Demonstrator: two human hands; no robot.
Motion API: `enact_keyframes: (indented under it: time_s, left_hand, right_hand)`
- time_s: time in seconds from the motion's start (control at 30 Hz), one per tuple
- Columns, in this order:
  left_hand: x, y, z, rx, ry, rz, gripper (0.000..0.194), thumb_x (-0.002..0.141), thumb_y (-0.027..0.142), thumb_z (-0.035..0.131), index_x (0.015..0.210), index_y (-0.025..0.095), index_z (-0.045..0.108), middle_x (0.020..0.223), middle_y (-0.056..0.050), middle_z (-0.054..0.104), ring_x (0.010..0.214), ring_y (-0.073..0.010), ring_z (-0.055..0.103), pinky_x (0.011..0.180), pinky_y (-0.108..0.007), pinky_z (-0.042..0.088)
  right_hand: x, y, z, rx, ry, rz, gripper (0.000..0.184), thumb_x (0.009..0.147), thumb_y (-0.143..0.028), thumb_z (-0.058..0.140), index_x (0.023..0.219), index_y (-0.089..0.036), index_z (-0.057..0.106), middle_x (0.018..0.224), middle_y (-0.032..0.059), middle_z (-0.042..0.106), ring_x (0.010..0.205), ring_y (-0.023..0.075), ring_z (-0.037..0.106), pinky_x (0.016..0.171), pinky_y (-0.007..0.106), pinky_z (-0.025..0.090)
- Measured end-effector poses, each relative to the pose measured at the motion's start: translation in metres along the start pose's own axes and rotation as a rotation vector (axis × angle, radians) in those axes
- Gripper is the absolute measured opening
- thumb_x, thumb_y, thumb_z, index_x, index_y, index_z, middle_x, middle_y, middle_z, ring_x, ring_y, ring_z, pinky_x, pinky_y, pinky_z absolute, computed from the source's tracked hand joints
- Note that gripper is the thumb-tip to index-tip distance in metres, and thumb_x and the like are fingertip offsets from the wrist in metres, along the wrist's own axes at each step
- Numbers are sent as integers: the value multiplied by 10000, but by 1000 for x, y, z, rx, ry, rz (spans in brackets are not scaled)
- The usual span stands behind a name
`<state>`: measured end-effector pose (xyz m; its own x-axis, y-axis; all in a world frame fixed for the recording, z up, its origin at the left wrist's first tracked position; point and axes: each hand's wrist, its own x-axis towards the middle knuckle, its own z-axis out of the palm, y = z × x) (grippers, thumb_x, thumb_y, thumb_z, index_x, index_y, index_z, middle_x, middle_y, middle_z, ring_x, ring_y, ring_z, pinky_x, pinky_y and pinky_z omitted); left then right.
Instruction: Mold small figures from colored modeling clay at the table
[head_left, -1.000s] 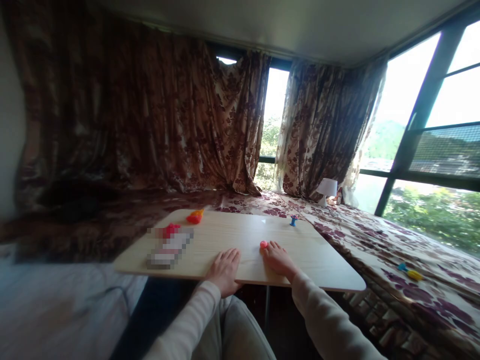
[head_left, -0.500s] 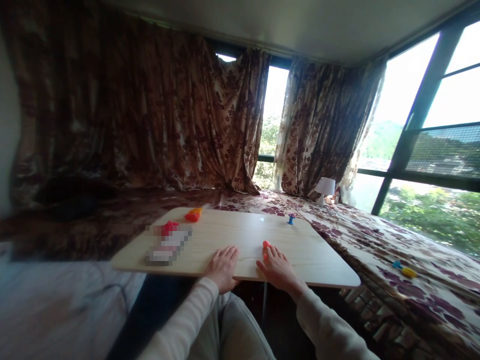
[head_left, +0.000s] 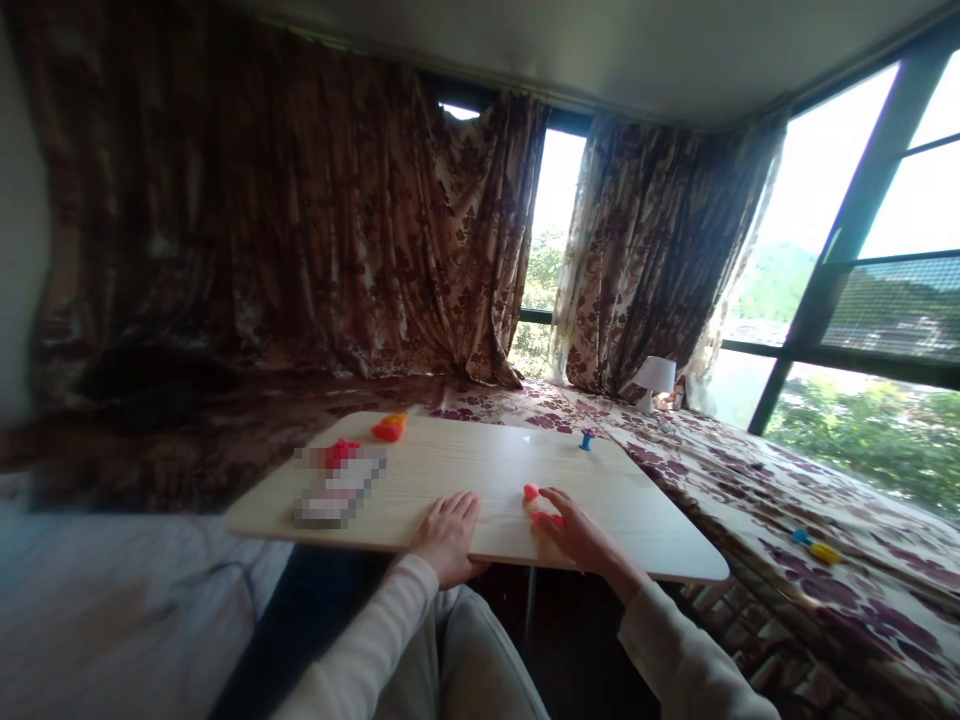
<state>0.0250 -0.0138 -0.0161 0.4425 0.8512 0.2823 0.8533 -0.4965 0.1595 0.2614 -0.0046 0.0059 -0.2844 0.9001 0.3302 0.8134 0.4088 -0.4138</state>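
2 hands, apart: L hand [head_left: 448, 530] flat on table [head_left: 480, 460], looks empty; R hand [head_left: 581, 535] at red toy [head_left: 547, 519] nr front edge, grip can't tell. Red ball [head_left: 531, 491] nr R hand; blue toy [head_left: 586, 440], orange-red toy [head_left: 389, 428] untouched.

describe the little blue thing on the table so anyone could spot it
Start at the pale table. Near its far edge, toward the white lamp, stands the small blue piece with reddish bits on top. It is the only blue thing on the table; another blue piece lies beside a yellow one on the flowered cover.
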Motion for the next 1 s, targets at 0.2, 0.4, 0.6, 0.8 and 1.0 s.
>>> enact_keyframes:
  time_s: [0.2,0.4,0.6,0.8,1.0]
  left_hand:
    - [-1,2,-3,-40,-21,-7,923,569,558,611,1346,145,332,1427,-131,339,1322,-260,255,1097,-427,128]
    - [5,-7,-7,-421,87,-127,808,669,519,557,1338,123,339,1422,-147,341,1302,-259,308,1084,-405,204]
    - [21,-10,1,-733,290,-171,541,766,299,487,1275,129,421,1205,-108,582,901,-163,616,783,-272,491]
    - [30,-32,-16,-505,349,-355,332,793,304,482,1062,151,602,925,-63,680,826,-167,617,755,-259,471]
    - [25,-85,-33,-113,387,-604,288,766,172,450,999,176,620,1050,-139,605,1003,-296,518,821,-429,399]
  right_hand:
    - [31,1,-3,0,47,107,384,804,-288,470,1117,-103,594,1157,179,593,1061,271,554,903,367,396]
    - [57,-35,18,141,73,41,176,745,-233,546,849,-181,678,819,64,706,816,208,635,730,286,447]
    - [59,-80,45,378,64,-41,185,772,-275,542,878,-161,643,785,45,691,691,161,646,589,237,487]
    - [46,-59,11,325,100,-150,281,767,-259,538,1021,-183,633,996,77,615,738,159,616,690,285,483]
    - [12,-11,-17,-56,10,-106,228,703,-220,568,898,-198,685,920,75,612,892,216,569,804,310,420]
